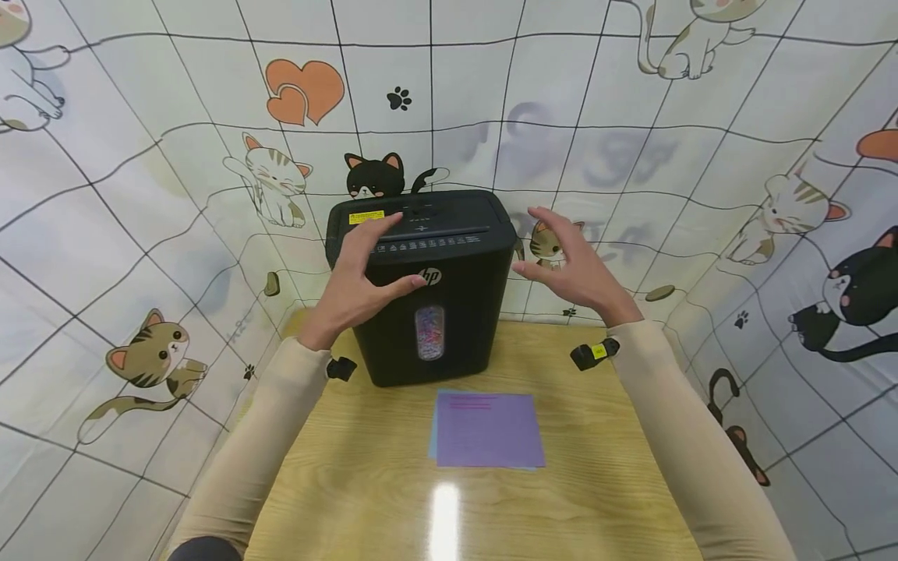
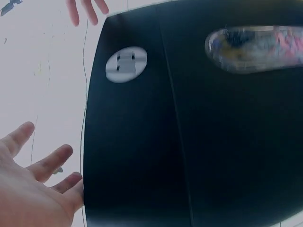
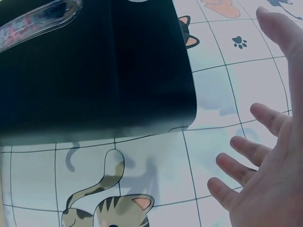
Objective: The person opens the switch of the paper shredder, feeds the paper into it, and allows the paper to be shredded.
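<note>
A black HP paper shredder (image 1: 449, 312) stands upright at the back of the wooden table, colourful shreds showing through its front window (image 1: 430, 333). My left hand (image 1: 354, 292), thumb and fingers spread, overlaps the shredder's upper left front in the head view. To the right of the shredder, my right hand (image 1: 578, 269) is raised with its thumb and fingers apart, holding nothing. In the right wrist view the right hand's fingers (image 3: 267, 118) are spread beside the black body. In front of the shredder lies a purple sheet (image 1: 489, 431) over a light blue one (image 1: 433, 432).
A white grid-patterned cloth (image 1: 463, 93) with cartoon cats surrounds the table (image 1: 351, 483) at the back and both sides. Small dark straps with cameras (image 1: 595, 353) sit on the wrists. Dull green oval pieces (image 1: 659, 293) show on the cloth at either side.
</note>
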`<state>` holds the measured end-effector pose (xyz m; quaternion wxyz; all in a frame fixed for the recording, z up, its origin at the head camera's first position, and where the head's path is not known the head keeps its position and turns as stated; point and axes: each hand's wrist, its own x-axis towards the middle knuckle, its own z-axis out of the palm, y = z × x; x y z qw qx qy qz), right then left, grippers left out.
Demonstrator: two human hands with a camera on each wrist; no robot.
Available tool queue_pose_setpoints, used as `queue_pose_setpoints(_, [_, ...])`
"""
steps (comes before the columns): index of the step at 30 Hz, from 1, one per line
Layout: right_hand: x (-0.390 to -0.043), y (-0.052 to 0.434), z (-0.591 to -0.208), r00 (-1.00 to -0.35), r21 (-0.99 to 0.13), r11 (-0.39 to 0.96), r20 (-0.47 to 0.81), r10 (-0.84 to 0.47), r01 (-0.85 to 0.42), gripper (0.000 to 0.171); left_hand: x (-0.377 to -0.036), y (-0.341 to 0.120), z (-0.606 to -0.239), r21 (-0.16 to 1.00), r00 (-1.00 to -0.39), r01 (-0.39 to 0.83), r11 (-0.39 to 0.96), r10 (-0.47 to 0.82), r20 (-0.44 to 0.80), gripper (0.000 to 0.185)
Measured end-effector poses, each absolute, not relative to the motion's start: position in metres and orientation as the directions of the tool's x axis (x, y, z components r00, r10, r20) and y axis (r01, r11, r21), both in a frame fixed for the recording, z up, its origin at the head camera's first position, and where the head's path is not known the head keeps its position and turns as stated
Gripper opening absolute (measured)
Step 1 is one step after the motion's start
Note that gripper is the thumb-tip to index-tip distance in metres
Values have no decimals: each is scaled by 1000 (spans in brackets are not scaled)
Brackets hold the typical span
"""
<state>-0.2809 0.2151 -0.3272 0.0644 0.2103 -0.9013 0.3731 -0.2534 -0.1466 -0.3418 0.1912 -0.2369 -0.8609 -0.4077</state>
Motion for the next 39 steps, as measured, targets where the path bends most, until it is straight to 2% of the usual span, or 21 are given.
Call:
queue_pose_setpoints(12, [-266,232,-365,-916,-661,635,273,-293,-400,90,-229,-122,-370,549,-692,713,437,311,652,97])
queue_pose_setpoints(22, [-256,239,-398,-931,-707,607,243,-272,-362,92,-222,-115,-411,525,-628,776,349,354,693,101])
queue_pose_setpoints(25, [-254,239,-409,-936,-719,600,235,-263,-349,92,-221,-113,-422,532,-637,769,355,364,679,100])
queue_pose_setpoints(33, [-245,243,-440,-946,-707,629,216,-243,-323,93,-220,-109,-457,610,-739,673,419,367,564,103])
queue_pose_setpoints(39, [-234,247,-469,-954,-695,654,192,-232,-299,94,-219,-105,-491,621,-779,627,471,396,486,103])
